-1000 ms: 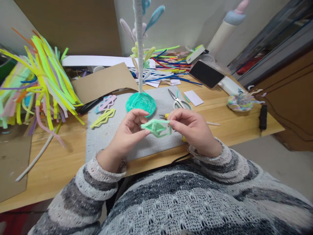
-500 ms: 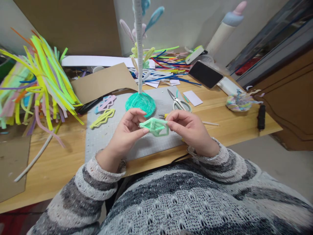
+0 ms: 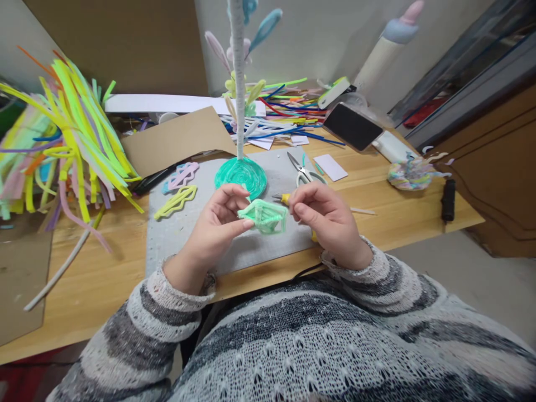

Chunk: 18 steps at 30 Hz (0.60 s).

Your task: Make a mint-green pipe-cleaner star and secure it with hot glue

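Note:
A small mint-green shape of bent pipe cleaner (image 3: pixel 264 216), with an angular outline, is pinched at its left end between the thumb and fingers of my left hand (image 3: pixel 221 218). My right hand (image 3: pixel 329 218) is just off its right end, fingers curled and thumb near the index finger, with nothing visible in them. Behind the shape stands a coiled teal disc base (image 3: pixel 228 177) with a white wrapped stem (image 3: pixel 238 84). Yellow-handled pliers (image 3: pixel 285 198) lie partly hidden behind my right hand. Scissors (image 3: pixel 305 174) rest beyond it.
Yellow (image 3: pixel 176 202) and purple (image 3: pixel 183 176) zigzag pieces lie on the grey cutting mat (image 3: pixel 167 245). A big bundle of pipe cleaners (image 3: pixel 75 139) spreads at left. A phone (image 3: pixel 353 127), a white card (image 3: pixel 330 167) and a black-handled tool (image 3: pixel 448 201) are at right.
My right hand has come away from the right end of the green shape and moved slightly right. The shape has tilted a little in my left hand.

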Motion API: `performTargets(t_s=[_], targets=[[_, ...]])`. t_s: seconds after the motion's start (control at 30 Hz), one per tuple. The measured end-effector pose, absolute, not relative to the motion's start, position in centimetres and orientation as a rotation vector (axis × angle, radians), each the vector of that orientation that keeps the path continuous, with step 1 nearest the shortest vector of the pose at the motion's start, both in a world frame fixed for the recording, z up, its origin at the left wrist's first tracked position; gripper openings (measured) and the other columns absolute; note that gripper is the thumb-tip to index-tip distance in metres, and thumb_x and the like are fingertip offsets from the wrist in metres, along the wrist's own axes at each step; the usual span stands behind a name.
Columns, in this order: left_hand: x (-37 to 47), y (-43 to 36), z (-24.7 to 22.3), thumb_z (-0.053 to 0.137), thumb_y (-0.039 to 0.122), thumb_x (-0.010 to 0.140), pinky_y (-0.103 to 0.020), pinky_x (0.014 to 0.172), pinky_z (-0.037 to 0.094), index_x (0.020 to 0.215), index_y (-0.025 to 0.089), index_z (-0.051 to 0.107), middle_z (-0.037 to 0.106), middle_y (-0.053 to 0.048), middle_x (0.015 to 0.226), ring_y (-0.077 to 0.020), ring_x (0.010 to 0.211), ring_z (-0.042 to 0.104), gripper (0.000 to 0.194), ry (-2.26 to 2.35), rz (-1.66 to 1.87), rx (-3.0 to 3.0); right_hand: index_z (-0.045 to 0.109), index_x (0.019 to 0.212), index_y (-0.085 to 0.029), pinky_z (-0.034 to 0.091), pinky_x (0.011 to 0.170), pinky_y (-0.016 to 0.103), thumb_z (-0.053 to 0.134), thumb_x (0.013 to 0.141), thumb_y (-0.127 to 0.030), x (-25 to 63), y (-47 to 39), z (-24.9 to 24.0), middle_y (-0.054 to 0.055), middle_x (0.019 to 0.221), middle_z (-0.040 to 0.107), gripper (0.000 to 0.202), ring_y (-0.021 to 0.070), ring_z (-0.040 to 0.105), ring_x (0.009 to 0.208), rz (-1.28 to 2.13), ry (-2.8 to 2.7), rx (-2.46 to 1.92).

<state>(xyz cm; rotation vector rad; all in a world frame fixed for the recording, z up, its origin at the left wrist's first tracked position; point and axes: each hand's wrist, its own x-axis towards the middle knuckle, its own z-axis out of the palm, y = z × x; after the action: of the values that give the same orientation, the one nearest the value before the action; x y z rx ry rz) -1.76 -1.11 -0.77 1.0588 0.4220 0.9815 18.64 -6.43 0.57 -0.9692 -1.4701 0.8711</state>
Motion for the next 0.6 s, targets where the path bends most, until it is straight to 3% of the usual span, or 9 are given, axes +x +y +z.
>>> performTargets(t_s=[0.2, 0.6], targets=[[-1.82, -1.23, -0.59, 0.079, 0.012, 0.07, -0.017, 0.065, 0.053, 0.102, 0.022, 0.06, 0.063, 0.004, 0.078, -0.0077, 0.069, 0.062, 0.038, 0.39, 0.901, 1.011, 0.072, 0.098, -0.028, 0.047, 0.085, 0.037, 0.065, 0.088, -0.018, 18.64, -6.37, 1.07, 0.002, 0.096, 0.065, 0.015, 0.017, 0.06, 0.092, 0.636, -1.642, -0.884], [-1.71, -1.31, -0.51, 0.081, 0.012, 0.067, -0.017, 0.064, 0.052, 0.098, 0.022, 0.061, 0.062, 0.003, 0.076, -0.0081, 0.068, 0.06, 0.038, 0.43, 0.908, 0.986, 0.072, 0.094, -0.028, 0.048, 0.085, 0.036, 0.067, 0.087, -0.019, 18.7, -6.59, 1.01, 0.001, 0.092, 0.066, 0.012, 0.0163, 0.061, 0.089, 0.672, -1.66, -0.912]])
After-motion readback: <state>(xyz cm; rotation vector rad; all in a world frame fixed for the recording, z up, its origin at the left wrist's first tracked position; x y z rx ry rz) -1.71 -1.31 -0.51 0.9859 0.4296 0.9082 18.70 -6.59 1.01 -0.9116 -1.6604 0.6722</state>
